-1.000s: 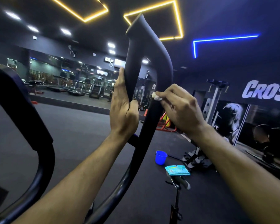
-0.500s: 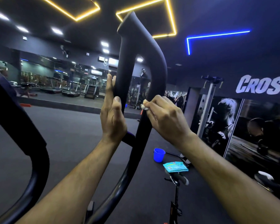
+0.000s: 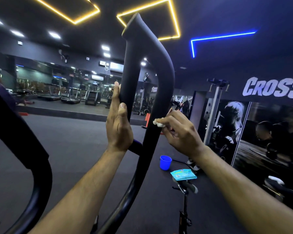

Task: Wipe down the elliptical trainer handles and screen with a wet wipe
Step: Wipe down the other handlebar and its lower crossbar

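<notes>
Handle (image 3: pixel 147 68) of the elliptical, a thick matte-black foam-covered loop, rises at centre frame, bending over at the top and running down into a smooth curved tube. Wet wipe (image 3: pixel 158 123), white and crumpled into a small wad, is pressed on the handle's right-hand limb about halfway down. Right hand (image 3: pixel 181 134) pinches the wad, fingers curled closed around it, only a corner of wipe showing. Left hand (image 3: pixel 119 125) lies flat against the handle's left limb, fingers straight and together, thumb up along the foam; palm bracing, not wrapped. Second handle (image 3: pixel 15 132), dark and broad, sits left of the first. Below and right of the handle: blue plastic cup (image 3: pixel 165 162) on dark rubber floor, and a teal wipes packet (image 3: pixel 183 174) resting on a bike saddle.
</notes>
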